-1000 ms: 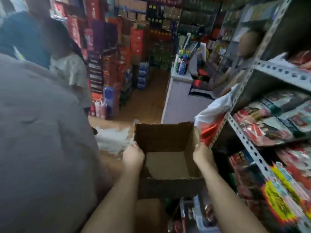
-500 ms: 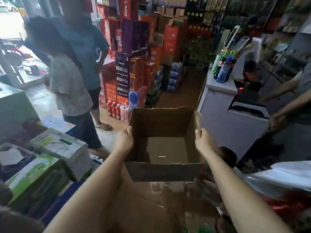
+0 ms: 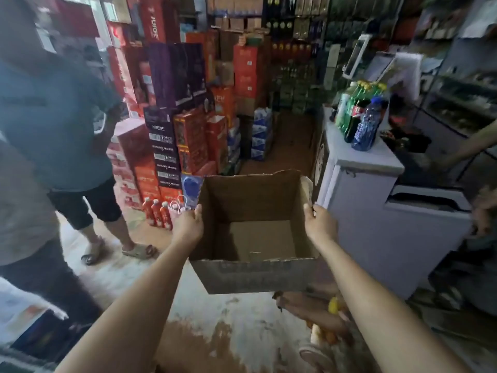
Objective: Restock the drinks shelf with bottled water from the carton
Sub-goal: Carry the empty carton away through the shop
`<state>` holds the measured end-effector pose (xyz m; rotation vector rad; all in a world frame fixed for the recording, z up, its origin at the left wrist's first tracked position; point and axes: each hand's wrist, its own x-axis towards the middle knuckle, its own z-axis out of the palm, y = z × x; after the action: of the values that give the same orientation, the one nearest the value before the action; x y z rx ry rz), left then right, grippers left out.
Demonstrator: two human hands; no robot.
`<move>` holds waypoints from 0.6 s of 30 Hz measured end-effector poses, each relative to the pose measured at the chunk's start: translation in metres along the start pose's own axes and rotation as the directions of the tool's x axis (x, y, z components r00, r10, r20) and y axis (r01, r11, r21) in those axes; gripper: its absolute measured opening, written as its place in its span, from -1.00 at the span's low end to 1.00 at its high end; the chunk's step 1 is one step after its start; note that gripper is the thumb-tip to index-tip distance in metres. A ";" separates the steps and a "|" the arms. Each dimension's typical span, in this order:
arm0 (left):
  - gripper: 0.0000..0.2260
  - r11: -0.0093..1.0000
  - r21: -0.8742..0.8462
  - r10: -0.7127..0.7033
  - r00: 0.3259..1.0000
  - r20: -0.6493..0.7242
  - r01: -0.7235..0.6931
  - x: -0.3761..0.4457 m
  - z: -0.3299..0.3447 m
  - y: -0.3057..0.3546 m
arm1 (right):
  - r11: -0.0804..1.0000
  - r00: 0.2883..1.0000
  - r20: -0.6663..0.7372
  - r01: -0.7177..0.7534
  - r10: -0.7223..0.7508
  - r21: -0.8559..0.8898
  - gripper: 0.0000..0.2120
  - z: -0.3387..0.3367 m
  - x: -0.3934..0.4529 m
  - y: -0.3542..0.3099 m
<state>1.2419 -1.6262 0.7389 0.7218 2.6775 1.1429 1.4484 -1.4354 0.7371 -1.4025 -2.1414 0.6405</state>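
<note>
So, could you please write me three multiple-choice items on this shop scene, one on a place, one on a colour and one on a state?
1. Where do the green bottles stand?
A. on the white counter
B. inside the carton
C. on the floor

2. What colour is the nearest standing person's top?
A. yellow
B. teal
C. white

3. What is in the carton?
A. water bottles
B. snack packets
C. nothing visible

Answers:
1 A: they stand on the white counter.
2 B: the top looks teal.
3 C: its bare bottom shows while the left hand and right hand grip its side walls.
</note>
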 end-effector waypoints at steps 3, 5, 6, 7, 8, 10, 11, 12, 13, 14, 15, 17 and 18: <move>-0.51 0.999 0.038 0.022 1.000 0.018 -0.023 0.087 0.017 0.018 | 1.000 0.999 -0.034 -0.017 0.018 0.012 -0.62 0.025 0.069 -0.022; -0.49 0.999 0.018 0.025 0.998 0.050 -0.026 0.143 0.029 0.032 | 0.999 0.998 -0.054 -0.037 0.039 0.037 -0.66 0.038 0.114 -0.033; -0.48 0.999 0.011 0.031 0.998 0.063 -0.031 0.169 0.037 0.040 | 0.998 0.997 -0.060 -0.048 0.050 0.046 -0.66 0.044 0.136 -0.039; -0.47 0.999 0.015 0.037 0.996 0.076 -0.038 0.194 0.045 0.047 | 0.997 0.996 -0.064 -0.059 0.062 0.049 -0.65 0.050 0.157 -0.043; -0.46 0.999 0.014 0.042 0.995 0.088 -0.044 0.217 0.054 0.053 | 0.997 0.996 -0.067 -0.064 0.067 0.049 -0.65 0.057 0.178 -0.047; -0.48 0.999 -0.002 0.039 0.994 0.107 -0.039 0.267 0.072 0.066 | 0.996 0.994 -0.081 -0.066 0.070 0.052 -0.62 0.075 0.226 -0.052; -0.49 0.999 -0.013 0.044 0.993 0.111 -0.043 0.292 0.083 0.072 | 0.996 0.993 -0.093 -0.070 0.075 0.059 -0.60 0.085 0.252 -0.053; -0.49 0.998 -0.018 0.054 0.993 0.108 -0.052 0.317 0.093 0.079 | 0.995 0.992 -0.103 -0.070 0.077 0.066 -0.59 0.095 0.279 -0.054; -0.50 0.998 -0.022 0.064 0.993 0.102 -0.062 0.344 0.104 0.085 | 0.996 0.991 -0.111 -0.066 0.073 0.064 -0.59 0.106 0.306 -0.055; -0.50 0.997 -0.026 0.069 0.993 0.099 -0.067 0.369 0.115 0.093 | 0.997 0.991 -0.119 -0.060 0.066 0.055 -0.60 0.116 0.334 -0.056; -0.50 0.997 -0.027 0.073 0.992 0.099 -0.071 0.396 0.124 0.101 | 0.997 0.990 -0.125 -0.054 0.060 0.045 -0.60 0.126 0.363 -0.058; -0.49 0.997 -0.026 0.072 0.991 0.109 -0.070 0.450 0.144 0.118 | 0.997 0.991 -0.121 -0.057 0.062 0.047 -0.62 0.141 0.421 -0.062; -0.49 0.997 -0.032 0.070 0.991 0.115 -0.067 0.478 0.156 0.127 | 0.997 0.991 -0.120 -0.059 0.064 0.049 -0.63 0.148 0.450 -0.064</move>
<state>0.9189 -1.2202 0.7466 0.8547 2.5538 1.1155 1.1544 -1.0583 0.7315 -1.4498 -1.9838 0.6071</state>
